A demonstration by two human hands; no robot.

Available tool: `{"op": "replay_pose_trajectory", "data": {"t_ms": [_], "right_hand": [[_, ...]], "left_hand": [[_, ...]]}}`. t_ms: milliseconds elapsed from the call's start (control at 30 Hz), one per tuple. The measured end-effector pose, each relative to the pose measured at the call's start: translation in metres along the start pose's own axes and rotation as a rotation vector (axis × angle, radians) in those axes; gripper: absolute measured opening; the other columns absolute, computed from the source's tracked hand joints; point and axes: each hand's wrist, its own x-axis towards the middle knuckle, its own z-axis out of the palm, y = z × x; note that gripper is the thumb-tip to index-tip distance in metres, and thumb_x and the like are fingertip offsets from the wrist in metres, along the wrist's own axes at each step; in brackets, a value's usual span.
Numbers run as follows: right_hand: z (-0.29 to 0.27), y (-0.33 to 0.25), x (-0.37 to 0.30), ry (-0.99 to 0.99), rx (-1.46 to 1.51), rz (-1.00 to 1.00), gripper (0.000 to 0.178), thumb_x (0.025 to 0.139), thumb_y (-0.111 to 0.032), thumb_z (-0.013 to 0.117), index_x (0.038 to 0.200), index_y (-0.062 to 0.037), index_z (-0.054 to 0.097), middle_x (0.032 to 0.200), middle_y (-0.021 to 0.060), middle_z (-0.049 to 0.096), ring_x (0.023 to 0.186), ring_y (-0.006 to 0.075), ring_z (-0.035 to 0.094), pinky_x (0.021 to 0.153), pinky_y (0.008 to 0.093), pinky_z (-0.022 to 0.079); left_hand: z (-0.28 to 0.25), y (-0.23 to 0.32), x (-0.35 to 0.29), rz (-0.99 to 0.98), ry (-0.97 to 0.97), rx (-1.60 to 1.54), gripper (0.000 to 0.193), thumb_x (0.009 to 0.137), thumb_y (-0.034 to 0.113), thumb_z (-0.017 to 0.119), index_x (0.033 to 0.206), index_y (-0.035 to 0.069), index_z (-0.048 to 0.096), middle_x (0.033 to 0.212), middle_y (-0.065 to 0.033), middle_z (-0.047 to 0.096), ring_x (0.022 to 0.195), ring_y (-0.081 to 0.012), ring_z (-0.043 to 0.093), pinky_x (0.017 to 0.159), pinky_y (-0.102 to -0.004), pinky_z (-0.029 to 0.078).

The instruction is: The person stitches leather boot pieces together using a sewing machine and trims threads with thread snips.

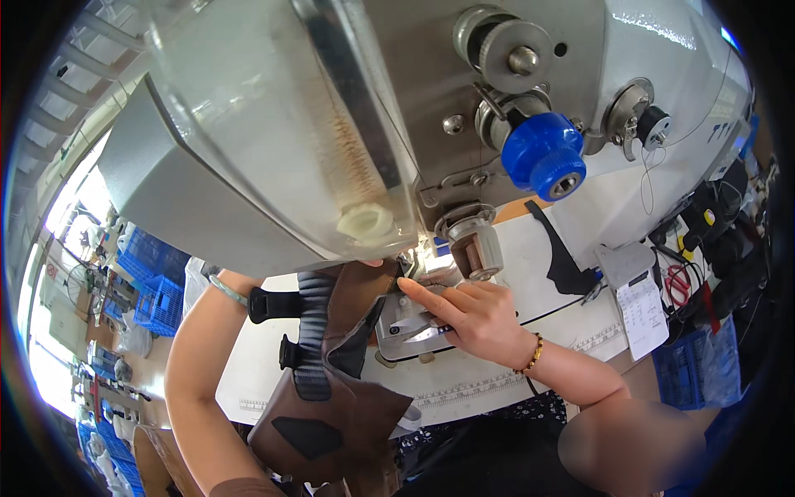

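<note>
A brown leather piece (286, 414) with black patches, a ribbed grey band (313, 331) and black plastic buckles (273, 306) lies under the head of a sewing machine (431, 50). My left hand (242, 282) reaches behind the machine's housing at the piece's far left edge; its fingers are mostly hidden. My right hand (480, 319) rests beside the needle area. Its index finger stretches to the leather's upper right edge, while the other fingers curl around small thread snips (426, 334), whose metal blades stick out to the left.
A blue tension knob (542, 156) juts from the machine. On the white table lie a black cut piece (559, 248) and a printed ruler strip (472, 391). A paper slip (642, 315), red-handled scissors (677, 286) and a blue crate (683, 369) are at right; blue crates (157, 302) stand at left.
</note>
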Motion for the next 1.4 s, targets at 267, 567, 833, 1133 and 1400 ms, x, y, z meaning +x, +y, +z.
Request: {"op": "replay_pose_trajectory", "data": {"t_ms": [267,567,833,1133,1400], "right_hand": [[0.000,-0.002,0.000,-0.038,0.015,0.058,0.082,0.049,-0.003,0.061,0.129,-0.0163,0.048,0.055,-0.0015,0.039,0.048,0.0139,0.045,0.046,0.0290,0.038],[0.001,-0.001,0.001,-0.064,0.072,0.089,0.082,0.050,-0.001,0.060,0.129,-0.0169,0.047,0.056,-0.0002,0.040,0.049,0.0160,0.046,0.046,0.0309,0.039],[-0.006,0.003,0.000,-0.048,0.088,0.060,0.081,0.051,0.001,0.059,0.129,-0.0161,0.047,0.056,0.0017,0.039,0.049,0.0178,0.045,0.046,0.0322,0.039],[-0.015,-0.009,-0.005,-0.123,-0.002,0.097,0.080,0.058,0.000,0.058,0.134,-0.0189,0.040,0.058,0.0014,0.042,0.047,0.0172,0.048,0.046,0.0300,0.041],[-0.040,-0.046,-0.024,-0.340,0.719,0.522,0.028,0.077,-0.012,0.061,0.104,-0.0055,0.059,0.085,0.0121,0.064,0.067,0.0269,0.062,0.062,0.0333,0.049]], "left_hand": [[-0.002,0.000,-0.007,-0.023,0.030,0.007,0.067,0.061,0.039,0.079,0.115,0.007,0.056,0.107,-0.0065,0.059,0.097,-0.0190,0.053,0.085,-0.0300,0.043],[-0.001,-0.007,-0.012,-0.069,0.034,0.013,0.067,0.061,0.038,0.080,0.115,0.007,0.056,0.106,-0.0064,0.059,0.097,-0.0187,0.053,0.084,-0.0298,0.043],[0.032,-0.025,-0.010,-0.009,0.067,-0.675,0.058,0.058,0.022,0.083,0.109,0.004,0.060,0.102,-0.0050,0.060,0.091,-0.0151,0.054,0.079,-0.0265,0.045],[0.039,-0.038,-0.006,-0.042,0.024,-0.866,0.049,0.058,-0.001,0.078,0.104,0.001,0.059,0.096,-0.0075,0.062,0.081,-0.0166,0.060,0.073,-0.0269,0.051],[0.047,-0.042,-0.010,-0.105,-0.013,-0.885,0.044,0.069,0.007,0.072,0.110,0.001,0.056,0.097,-0.0055,0.061,0.086,-0.0137,0.059,0.077,-0.0244,0.048]]}}
